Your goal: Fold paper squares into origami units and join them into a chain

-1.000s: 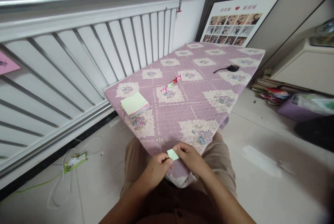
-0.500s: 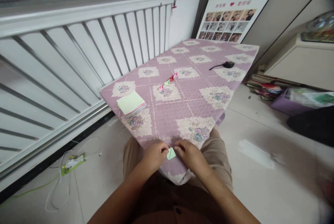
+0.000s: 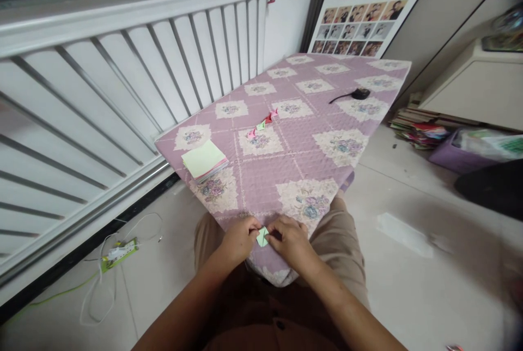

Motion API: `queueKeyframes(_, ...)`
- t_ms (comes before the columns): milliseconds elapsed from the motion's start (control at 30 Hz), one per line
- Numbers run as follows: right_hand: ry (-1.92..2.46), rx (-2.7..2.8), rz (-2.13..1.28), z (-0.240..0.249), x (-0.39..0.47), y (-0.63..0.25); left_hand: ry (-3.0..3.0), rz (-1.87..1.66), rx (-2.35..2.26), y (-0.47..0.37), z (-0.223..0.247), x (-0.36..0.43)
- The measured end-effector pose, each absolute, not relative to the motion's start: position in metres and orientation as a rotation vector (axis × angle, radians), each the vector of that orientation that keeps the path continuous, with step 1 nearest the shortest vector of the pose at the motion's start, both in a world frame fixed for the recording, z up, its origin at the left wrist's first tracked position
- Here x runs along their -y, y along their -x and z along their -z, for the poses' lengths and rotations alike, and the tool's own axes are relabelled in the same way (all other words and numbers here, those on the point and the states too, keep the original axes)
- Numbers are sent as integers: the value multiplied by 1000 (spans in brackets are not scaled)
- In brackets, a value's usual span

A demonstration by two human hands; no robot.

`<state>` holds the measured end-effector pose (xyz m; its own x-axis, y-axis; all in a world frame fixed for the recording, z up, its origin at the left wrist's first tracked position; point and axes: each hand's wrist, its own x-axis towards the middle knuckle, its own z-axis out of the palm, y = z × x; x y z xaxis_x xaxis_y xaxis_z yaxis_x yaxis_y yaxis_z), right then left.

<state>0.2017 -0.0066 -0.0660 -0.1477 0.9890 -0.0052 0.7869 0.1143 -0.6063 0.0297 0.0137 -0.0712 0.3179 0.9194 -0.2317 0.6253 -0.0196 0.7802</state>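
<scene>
A small folded green paper [image 3: 262,237] lies at the near corner of the cloth-covered table [image 3: 269,176], a diagonal line across its face. My left hand [image 3: 241,239] pinches its left edge between thumb and fingers. At the right edge my right hand [image 3: 289,239] has its thumb and forefinger closed on the paper. A stack of square paper [image 3: 205,159], light green on top, rests near the table's left edge. Farther back sits a row of small folded pieces, with a pink one [image 3: 251,133], a green one [image 3: 260,125] and a red one [image 3: 268,119] among them.
A black object with a thin tail [image 3: 360,94] lies on the table's far right part. The white radiator [image 3: 163,62] borders the left side. A power strip [image 3: 119,253] with cables is on the floor. A photo board [image 3: 355,18] leans behind the table.
My right hand has moved left and closed on the green paper's right side. The paper and my left hand have shifted slightly left. The whole view has tilted a little.
</scene>
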Motion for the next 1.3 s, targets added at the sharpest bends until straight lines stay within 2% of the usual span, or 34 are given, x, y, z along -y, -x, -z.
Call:
queueKeyframes(300,1726,2100,-630,68,0,-201,-2064,-315,-1326,-23,60,-21)
queueKeyframes(633,1549,2299,-407,74,0,-203,-2312,-93,-1240,-21,51,-28)
queueKeyframes(1300,1168,2594,-202,83,11,-215,-2575,61,-1172,-7,73,-9)
